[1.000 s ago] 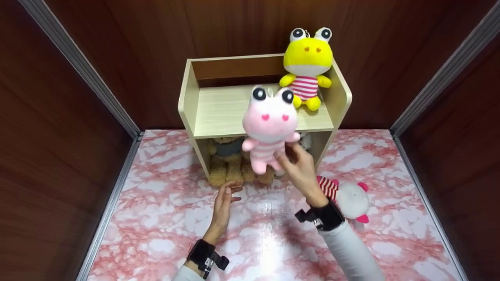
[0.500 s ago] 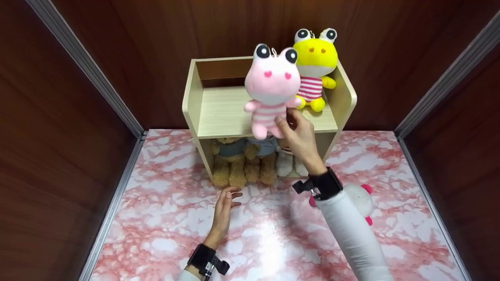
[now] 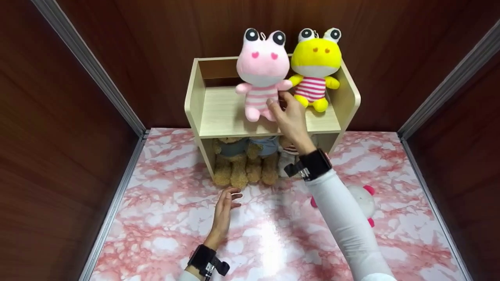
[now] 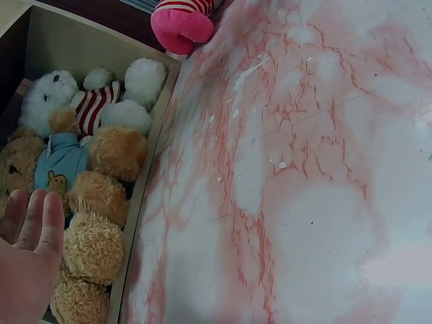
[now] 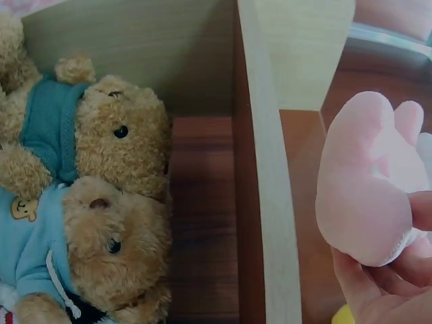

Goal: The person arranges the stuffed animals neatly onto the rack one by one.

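Note:
My right hand (image 3: 292, 117) grips a pink frog plush (image 3: 262, 70) by the side of its striped lower body. It stays upright over the left and middle of the wooden shelf's upper board (image 3: 218, 113), its face toward me. Right beside it sits a yellow frog plush (image 3: 317, 58) in a pink-striped shirt. In the right wrist view the pink frog's rounded foot (image 5: 364, 196) shows between thumb and fingers. My left hand (image 3: 223, 208) hangs low in front of the shelf with relaxed fingers, holding nothing, close to the brown teddy bears (image 3: 230, 168).
In the lower compartment sit the bears and a white plush (image 4: 94, 108) in a red-striped shirt. A white and pink plush (image 3: 361, 199) lies on the marbled floor at right, partly hidden by my right forearm. The shelf's side panels (image 3: 349, 91) rise at both ends.
My right hand has raised the pink frog from in front of the shelf to above its upper board, and slightly left, away from the yellow frog. The left hand stays nearly still.

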`<state>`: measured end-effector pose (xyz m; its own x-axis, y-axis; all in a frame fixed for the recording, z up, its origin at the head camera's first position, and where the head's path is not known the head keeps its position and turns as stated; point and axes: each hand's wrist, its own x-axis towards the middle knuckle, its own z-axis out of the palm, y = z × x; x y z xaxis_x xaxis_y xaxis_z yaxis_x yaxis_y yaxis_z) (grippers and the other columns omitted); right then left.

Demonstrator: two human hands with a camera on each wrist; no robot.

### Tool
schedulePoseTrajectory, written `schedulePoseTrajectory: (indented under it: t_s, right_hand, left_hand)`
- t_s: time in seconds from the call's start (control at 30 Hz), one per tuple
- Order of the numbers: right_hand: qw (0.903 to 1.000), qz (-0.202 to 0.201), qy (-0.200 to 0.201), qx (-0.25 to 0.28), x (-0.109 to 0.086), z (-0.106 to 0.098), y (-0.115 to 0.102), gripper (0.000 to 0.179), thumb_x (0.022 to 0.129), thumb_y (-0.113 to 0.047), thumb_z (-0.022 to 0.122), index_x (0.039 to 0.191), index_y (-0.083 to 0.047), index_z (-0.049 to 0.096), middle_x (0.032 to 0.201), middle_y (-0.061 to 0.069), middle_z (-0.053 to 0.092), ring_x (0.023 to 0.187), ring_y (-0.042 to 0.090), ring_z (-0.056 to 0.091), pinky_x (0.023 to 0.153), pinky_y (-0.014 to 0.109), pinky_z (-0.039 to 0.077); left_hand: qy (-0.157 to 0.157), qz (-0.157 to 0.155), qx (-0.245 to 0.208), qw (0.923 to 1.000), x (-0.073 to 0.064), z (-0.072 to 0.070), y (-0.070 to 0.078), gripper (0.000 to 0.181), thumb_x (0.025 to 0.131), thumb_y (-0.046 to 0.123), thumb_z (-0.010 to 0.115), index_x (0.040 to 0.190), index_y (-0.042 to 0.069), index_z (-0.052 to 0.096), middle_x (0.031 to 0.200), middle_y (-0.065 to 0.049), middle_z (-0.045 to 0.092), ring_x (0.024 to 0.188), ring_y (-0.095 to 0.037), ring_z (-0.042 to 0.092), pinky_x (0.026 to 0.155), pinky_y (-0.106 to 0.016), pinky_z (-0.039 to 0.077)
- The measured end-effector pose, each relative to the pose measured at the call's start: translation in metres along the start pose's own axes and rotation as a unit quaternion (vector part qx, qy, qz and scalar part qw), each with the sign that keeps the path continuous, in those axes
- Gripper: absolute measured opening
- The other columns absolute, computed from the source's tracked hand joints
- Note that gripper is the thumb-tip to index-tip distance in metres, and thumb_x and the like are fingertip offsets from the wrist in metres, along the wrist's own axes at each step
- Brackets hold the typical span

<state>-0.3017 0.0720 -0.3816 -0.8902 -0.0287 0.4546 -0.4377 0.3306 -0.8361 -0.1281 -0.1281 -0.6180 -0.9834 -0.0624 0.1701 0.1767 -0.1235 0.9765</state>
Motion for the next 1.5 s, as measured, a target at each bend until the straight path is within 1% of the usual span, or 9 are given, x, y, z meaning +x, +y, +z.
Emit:
schedulePoseTrajectory:
  t_s: [0.1,0.3,0.4,0.73,0.9,1.0,1.23,1.33,1.5]
  right_hand:
    - [0.9996,0.005,-0.001,-0.027,0.007,0.006,0.001,0.036,0.099,-0.02,0.067,0.126,0.004,0.068,0.121,0.018,0.072,0.108,0.027,0.067,0.096,0.039,0.053]
    - [0.9991,0.027,-0.01,-0.032,0.015,0.015,0.006,0.033,0.1,-0.02,0.067,0.124,0.003,0.069,0.119,0.017,0.072,0.108,0.026,0.067,0.097,0.04,0.053]
    - [0.9982,0.037,-0.011,-0.046,0.017,0.016,0.009,0.033,0.101,-0.021,0.066,0.124,0.002,0.069,0.121,0.017,0.072,0.11,0.027,0.066,0.099,0.038,0.051]
    - [0.9947,0.069,0.009,-0.076,0.024,0.021,0.017,0.035,0.101,-0.023,0.062,0.124,0.003,0.069,0.119,0.02,0.071,0.104,0.031,0.063,0.095,0.043,0.049]
    - [0.9937,0.087,0.013,-0.069,0.026,0.023,0.017,0.037,0.101,-0.025,0.061,0.126,0.002,0.067,0.121,0.019,0.07,0.106,0.031,0.062,0.095,0.042,0.048]
    - [0.9933,0.101,0.013,-0.055,0.024,0.023,0.017,0.043,0.101,-0.028,0.061,0.135,-0.001,0.063,0.13,0.018,0.068,0.115,0.029,0.063,0.101,0.039,0.048]
    - [0.9959,0.087,0.014,0.02,0.0,0.015,0.011,0.06,0.103,-0.022,0.061,0.152,0.007,0.042,0.148,0.025,0.052,0.132,0.033,0.056,0.112,0.037,0.046]
    - [0.9974,0.058,0.021,0.038,-0.018,0.008,0.005,0.061,0.102,-0.019,0.061,0.153,0.007,0.041,0.152,0.025,0.048,0.135,0.036,0.052,0.113,0.039,0.044]
    - [0.9968,-0.017,0.059,0.051,-0.049,-0.008,0.001,0.052,0.101,-0.012,0.063,0.148,0.006,0.049,0.147,0.023,0.054,0.132,0.038,0.054,0.113,0.046,0.044]
  left_hand:
    - [0.002,0.002,-0.001,1.0,-0.001,-0.001,-0.001,0.041,0.115,0.017,0.029,0.134,-0.009,0.054,0.133,-0.024,0.057,0.123,-0.05,0.055,0.097,-0.059,0.051]
    - [0.004,-0.002,-0.005,1.0,-0.003,-0.002,-0.003,0.041,0.115,0.017,0.029,0.134,-0.008,0.055,0.134,-0.025,0.057,0.124,-0.058,0.051,0.096,-0.063,0.05]
    - [0.005,-0.004,-0.004,1.0,-0.003,-0.002,-0.003,0.042,0.115,0.02,0.03,0.134,-0.007,0.055,0.134,-0.022,0.058,0.124,-0.055,0.052,0.097,-0.064,0.05]
    - [0.004,0.001,0.002,1.0,-0.006,-0.004,-0.008,0.043,0.115,0.018,0.029,0.135,-0.01,0.053,0.133,-0.023,0.058,0.122,-0.054,0.054,0.094,-0.055,0.054]
    - [0.001,-0.001,0.011,0.9999,-0.006,-0.004,-0.008,0.046,0.115,0.021,0.028,0.135,-0.014,0.051,0.133,-0.021,0.059,0.122,-0.052,0.055,0.094,-0.052,0.055]
    - [0.003,-0.002,0.011,0.9999,-0.006,-0.005,-0.008,0.047,0.115,0.022,0.029,0.135,-0.015,0.051,0.133,-0.021,0.059,0.122,-0.052,0.055,0.094,-0.053,0.055]
    - [0.004,-0.007,0.003,1.0,-0.006,-0.005,-0.011,0.045,0.115,0.018,0.028,0.133,-0.016,0.05,0.134,-0.033,0.054,0.122,-0.052,0.055,0.096,-0.061,0.052]
    - [0.005,-0.01,0.004,0.9999,-0.006,-0.006,-0.012,0.045,0.115,0.018,0.027,0.133,-0.016,0.05,0.133,-0.032,0.054,0.121,-0.049,0.056,0.096,-0.062,0.052]
    - [0.009,-0.011,0.0,0.9999,-0.006,-0.008,-0.012,0.046,0.115,0.021,0.029,0.133,-0.015,0.05,0.132,-0.029,0.057,0.121,-0.052,0.055,0.096,-0.06,0.052]
